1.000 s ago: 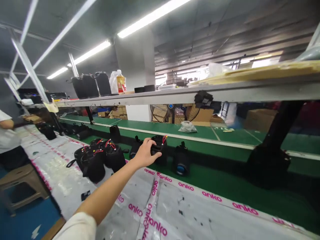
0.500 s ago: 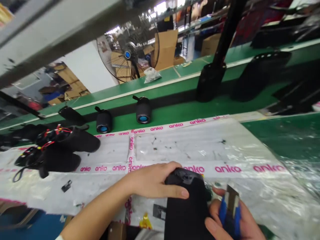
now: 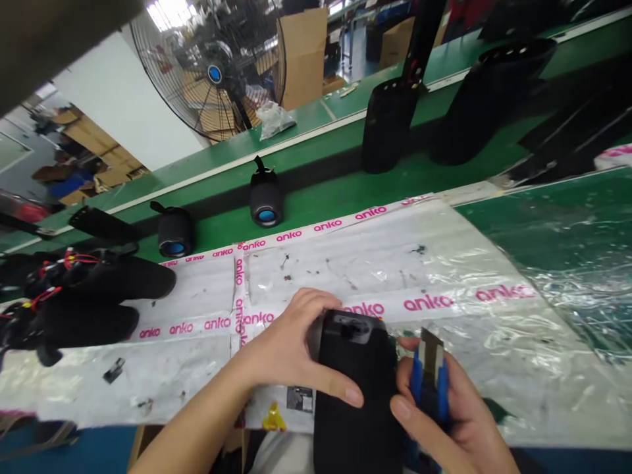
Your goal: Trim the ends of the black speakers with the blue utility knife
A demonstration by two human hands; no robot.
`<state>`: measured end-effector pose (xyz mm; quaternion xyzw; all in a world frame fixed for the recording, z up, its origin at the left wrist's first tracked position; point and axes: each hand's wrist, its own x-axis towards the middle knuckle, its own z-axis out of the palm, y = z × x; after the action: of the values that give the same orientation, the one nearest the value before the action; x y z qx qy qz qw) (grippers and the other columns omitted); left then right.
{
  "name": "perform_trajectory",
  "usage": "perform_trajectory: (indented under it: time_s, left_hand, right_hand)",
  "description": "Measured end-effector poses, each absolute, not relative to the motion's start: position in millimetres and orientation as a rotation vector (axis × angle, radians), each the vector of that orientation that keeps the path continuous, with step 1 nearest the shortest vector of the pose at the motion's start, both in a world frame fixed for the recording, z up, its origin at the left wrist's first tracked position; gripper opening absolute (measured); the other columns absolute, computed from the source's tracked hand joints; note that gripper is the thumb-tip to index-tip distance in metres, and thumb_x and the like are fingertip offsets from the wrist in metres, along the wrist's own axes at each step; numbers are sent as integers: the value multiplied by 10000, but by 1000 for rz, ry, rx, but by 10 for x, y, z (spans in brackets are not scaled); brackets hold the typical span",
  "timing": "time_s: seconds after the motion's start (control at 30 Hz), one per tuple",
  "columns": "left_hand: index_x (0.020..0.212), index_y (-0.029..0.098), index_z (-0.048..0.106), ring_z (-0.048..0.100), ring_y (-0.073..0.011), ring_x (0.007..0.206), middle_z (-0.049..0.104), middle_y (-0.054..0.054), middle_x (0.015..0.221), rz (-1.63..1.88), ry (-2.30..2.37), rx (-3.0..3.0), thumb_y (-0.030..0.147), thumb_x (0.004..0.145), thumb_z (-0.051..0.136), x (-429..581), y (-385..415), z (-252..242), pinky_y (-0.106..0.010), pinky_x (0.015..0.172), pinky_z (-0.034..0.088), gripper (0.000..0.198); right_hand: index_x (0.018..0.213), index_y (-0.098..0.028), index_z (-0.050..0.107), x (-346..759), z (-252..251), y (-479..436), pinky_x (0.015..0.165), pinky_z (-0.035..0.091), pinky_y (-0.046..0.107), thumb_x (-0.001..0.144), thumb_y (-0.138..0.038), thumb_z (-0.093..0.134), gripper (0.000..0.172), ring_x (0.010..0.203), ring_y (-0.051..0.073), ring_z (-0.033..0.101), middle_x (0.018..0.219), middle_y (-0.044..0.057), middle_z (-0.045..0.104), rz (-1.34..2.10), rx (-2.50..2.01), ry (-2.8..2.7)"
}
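My left hand (image 3: 309,359) is closed round the upper left side of a black fabric-covered speaker body (image 3: 353,401), its thumb lying across the front. A glossy dark panel shows at the top end of this body. In my right hand (image 3: 454,415) is a blue utility knife (image 3: 428,388), its blade end pointing up and away from me. The fingers of that hand are close beside the speaker's right edge; whether they touch it I cannot tell. Beneath both hands lies a white sheet with pink anko tape (image 3: 427,302).
Two small dark speakers with blue ends (image 3: 266,197) stand on the green conveyor (image 3: 316,191). More black bodies with red wires (image 3: 83,289) lie at the left. Tall black housings (image 3: 388,125) stand at the back right. A fan (image 3: 212,76) is beyond the line.
The whole view has shifted, so the background sits further left and higher. My left hand still grips the speaker body and my right hand still holds the knife, both slightly further left in view.
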<state>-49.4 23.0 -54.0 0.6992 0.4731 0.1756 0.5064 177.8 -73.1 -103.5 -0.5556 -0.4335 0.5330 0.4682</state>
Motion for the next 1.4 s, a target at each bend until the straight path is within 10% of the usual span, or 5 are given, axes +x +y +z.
perform_trajectory:
  time_s: [0.17, 0.3, 0.47, 1.0, 1.4]
  left_hand:
    - [1427, 292, 558, 576, -388, 1356, 576, -128, 1482, 464, 1153, 1548, 475, 658, 985, -263, 88, -524, -606, 1216, 453, 898]
    - [1418, 275, 483, 613, -344, 1289, 613, -113, 1411, 527, 983, 1498, 284, 690, 826, -201, 118, -599, -544, 1178, 490, 805]
    - [1364, 262, 501, 652, -313, 1168, 641, -93, 1312, 464, 754, 1464, 320, 664, 854, -163, 296, -760, -475, 1055, 542, 786]
    - [1297, 268, 561, 649, -320, 1232, 655, -93, 1338, 489, 694, 1471, 361, 656, 954, -59, 354, -754, -452, 1100, 530, 757]
    - [1156, 268, 565, 650, -310, 1134, 632, -44, 1133, 434, 688, 1530, 335, 625, 869, 43, 380, -613, -533, 1139, 520, 615]
  right_hand:
    - [1411, -383, 566, 1959, -983, -682, 612, 519, 249, 1124, -606, 556, 364, 662, 157, 596, 848, -55, 611, 1353, -1476, -1063]
    - [1483, -335, 589, 2314, -907, -529, 880, 638, 313, 1163, -430, 511, 343, 1122, 248, 771, 1239, 49, 779, 793, -1448, -1847]
    - [1439, -185, 548, 2550, -679, -331, 490, 598, 352, 1138, -184, 360, 355, 646, 216, 744, 924, 37, 743, -5, -1190, -2536]
    - [1495, -219, 554, 2713, -759, -526, 645, 470, 444, 906, -72, 502, 610, 693, 256, 614, 923, 28, 623, -10, -1219, -2637]
    - [1195, -191, 555, 2621, -533, -444, 377, 361, 357, 736, 15, 446, 515, 376, 169, 547, 661, -43, 514, -125, -1219, -2757]
